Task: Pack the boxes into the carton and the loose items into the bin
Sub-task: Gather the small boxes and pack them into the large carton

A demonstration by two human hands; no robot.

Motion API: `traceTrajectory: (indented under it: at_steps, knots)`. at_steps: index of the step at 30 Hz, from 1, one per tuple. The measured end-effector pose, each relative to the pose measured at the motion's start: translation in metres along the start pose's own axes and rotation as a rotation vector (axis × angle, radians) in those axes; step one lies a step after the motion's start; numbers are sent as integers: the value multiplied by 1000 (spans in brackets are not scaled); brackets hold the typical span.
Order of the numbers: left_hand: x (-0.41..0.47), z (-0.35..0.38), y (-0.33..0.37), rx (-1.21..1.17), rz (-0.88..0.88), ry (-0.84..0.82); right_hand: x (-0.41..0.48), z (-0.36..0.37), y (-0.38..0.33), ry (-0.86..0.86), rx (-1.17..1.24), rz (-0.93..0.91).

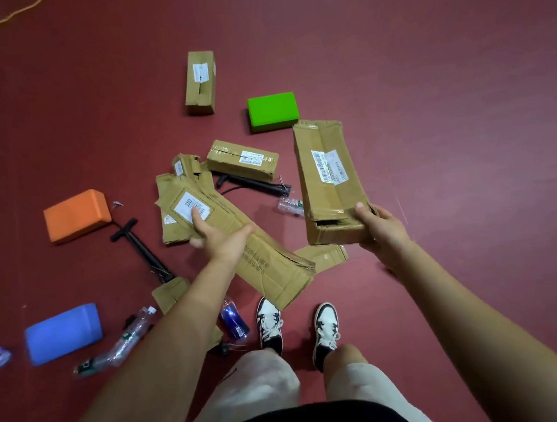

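Left hand [220,236] grips a long torn box [239,244] from above, fingers wrapped over its edge; the box is raised and slants toward the shoes [270,326]. Right hand [377,225] clasps the near end of a second long box [330,179], thumb on top, remaining fingers hidden beneath. That box is also lifted, its near flap gaping.

On the red floor [445,95]: a small box [200,81] stands apart at the far side; another box [242,160] lies across a black pump [254,182], covering part of it. More crushed cardboard [173,220] sits under the left-hand box, count unclear. A second pump [142,248] lies beside an orange block [75,215]. Green block [273,110] and blue block [62,332] lie well apart. Clear bottles [130,338] are partly hidden by the left forearm; a blue bottle [234,319] shows between arm and shoe. Another bottle [290,206], possibly crushed, shows beside the right-hand box. An object at the left edge is cut off.
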State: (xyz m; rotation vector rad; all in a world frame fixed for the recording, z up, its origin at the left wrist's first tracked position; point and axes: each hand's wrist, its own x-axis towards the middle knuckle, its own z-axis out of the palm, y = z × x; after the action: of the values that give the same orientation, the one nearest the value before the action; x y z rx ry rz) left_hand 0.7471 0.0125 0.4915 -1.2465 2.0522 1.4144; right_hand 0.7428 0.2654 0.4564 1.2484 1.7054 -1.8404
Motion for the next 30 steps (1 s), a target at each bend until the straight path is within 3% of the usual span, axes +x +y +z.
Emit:
traceTrajectory:
  at_steps: [10, 17, 30]
  knots:
    - [-67, 31, -9, 88, 120, -62, -52, -75, 24, 24, -73, -31]
    - [-97, 60, -17, 222, 232, -235, -113, -129, 64, 255, -71, -185]
    - [-182, 93, -60, 702, 623, -601, -275, -182, 201, 694, 356, -111]
